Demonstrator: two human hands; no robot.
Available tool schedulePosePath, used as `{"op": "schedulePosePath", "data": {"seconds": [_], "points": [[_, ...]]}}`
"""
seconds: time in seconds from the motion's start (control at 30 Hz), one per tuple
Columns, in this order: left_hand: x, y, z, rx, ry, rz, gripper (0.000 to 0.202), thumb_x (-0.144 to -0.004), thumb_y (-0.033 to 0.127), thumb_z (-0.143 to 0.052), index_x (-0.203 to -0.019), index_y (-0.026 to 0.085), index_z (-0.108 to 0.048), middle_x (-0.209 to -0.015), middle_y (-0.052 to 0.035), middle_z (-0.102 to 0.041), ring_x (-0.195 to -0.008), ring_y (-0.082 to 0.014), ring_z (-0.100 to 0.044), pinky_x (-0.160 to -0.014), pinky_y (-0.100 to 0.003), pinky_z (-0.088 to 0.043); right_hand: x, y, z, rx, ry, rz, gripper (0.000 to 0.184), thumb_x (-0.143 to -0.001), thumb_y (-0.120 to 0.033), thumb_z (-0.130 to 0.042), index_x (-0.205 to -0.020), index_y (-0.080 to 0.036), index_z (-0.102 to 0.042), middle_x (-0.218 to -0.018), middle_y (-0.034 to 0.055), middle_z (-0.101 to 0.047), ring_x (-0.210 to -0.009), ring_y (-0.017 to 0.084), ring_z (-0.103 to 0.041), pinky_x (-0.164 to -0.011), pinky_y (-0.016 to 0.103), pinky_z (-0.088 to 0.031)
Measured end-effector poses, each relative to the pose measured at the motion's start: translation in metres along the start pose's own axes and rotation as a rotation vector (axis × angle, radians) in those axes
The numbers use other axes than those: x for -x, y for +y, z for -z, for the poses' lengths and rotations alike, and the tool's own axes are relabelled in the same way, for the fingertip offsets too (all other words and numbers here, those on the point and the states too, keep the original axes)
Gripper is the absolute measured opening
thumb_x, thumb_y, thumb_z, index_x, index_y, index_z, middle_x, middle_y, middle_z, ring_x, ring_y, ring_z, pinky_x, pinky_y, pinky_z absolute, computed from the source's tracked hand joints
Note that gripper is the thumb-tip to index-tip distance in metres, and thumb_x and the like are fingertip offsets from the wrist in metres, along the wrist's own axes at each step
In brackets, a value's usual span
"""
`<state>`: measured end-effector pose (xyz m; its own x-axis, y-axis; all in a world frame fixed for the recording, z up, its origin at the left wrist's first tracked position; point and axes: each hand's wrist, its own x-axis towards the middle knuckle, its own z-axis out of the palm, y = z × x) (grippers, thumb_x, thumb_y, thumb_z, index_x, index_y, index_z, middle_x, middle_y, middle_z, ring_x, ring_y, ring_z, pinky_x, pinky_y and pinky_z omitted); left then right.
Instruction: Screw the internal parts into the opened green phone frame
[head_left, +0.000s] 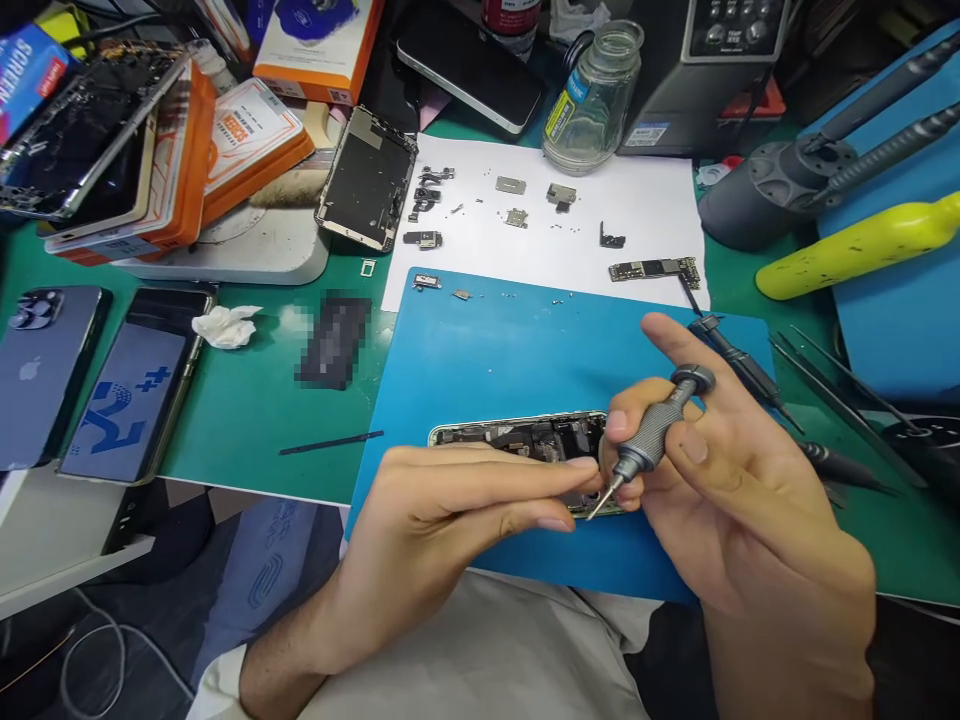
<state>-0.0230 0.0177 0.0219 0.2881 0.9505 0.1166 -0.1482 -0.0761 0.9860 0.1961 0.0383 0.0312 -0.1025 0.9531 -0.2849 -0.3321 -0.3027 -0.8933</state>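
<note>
A screwdriver (651, 432) over an opened phone (517, 432).
The opened phone lies on a blue mat (480, 350), partly hidden by the hands. Above its right end, the right hand (750, 490) has its fingers closed around the screwdriver — one sticking out. The left hand (439, 520) reaches over the phone, fingers nearly together; whether they pinch anything, I cannot tell. Beyond the phone — rightward — lies a circuit board (649, 268).
</note>
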Motion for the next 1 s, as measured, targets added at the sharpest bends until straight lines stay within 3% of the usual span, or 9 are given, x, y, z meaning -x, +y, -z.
{"op": "schedulePosePath", "data": {"seconds": [0.23,0.53,1.0], "points": [[-0.0015,-0.0019,0.0038,0.015,-0.023,-0.014,0.037,-0.099,0.01,-0.085,-0.129,0.031,-0.088,-0.121,0.0037,-0.089,-0.108,-0.02,-0.09,-0.098,-0.025,-0.074,-0.0038,-0.0005,-0.0047,0.016,-0.038,-0.031,0.058,-0.093,-0.045,-0.094,-0.144,-0.042,-0.067,-0.093,-0.0027,-0.072,-0.062,0.01,-0.067,-0.056,0.018,-0.062],[-0.002,-0.0044,0.0028,0.059,0.008,0.021,0.04,-0.098,0.008,-0.087,-0.128,0.033,-0.088,-0.119,0.0075,-0.089,-0.109,-0.0145,-0.089,-0.098,-0.016,-0.07,-0.0002,0.0001,-0.0053,0.075,0.0,0.028,0.057,-0.096,-0.043,-0.091,-0.147,-0.043,-0.065,-0.097,-0.0007,-0.075,-0.07,0.012,-0.071,-0.06,0.018,-0.065],[0.0014,-0.0048,0.0034,0.02,-0.007,0.026,0.04,-0.1,0.011,-0.085,-0.133,0.035,-0.086,-0.116,0.0048,-0.09,-0.106,-0.0174,-0.09,-0.096,-0.02,-0.072,-0.002,-0.0003,-0.0047,0.052,-0.021,-0.004,0.062,-0.092,-0.043,-0.096,-0.144,-0.038,-0.064,-0.093,-0.0021,-0.074,-0.065,0.011,-0.069,-0.059,0.016,-0.064]]}}
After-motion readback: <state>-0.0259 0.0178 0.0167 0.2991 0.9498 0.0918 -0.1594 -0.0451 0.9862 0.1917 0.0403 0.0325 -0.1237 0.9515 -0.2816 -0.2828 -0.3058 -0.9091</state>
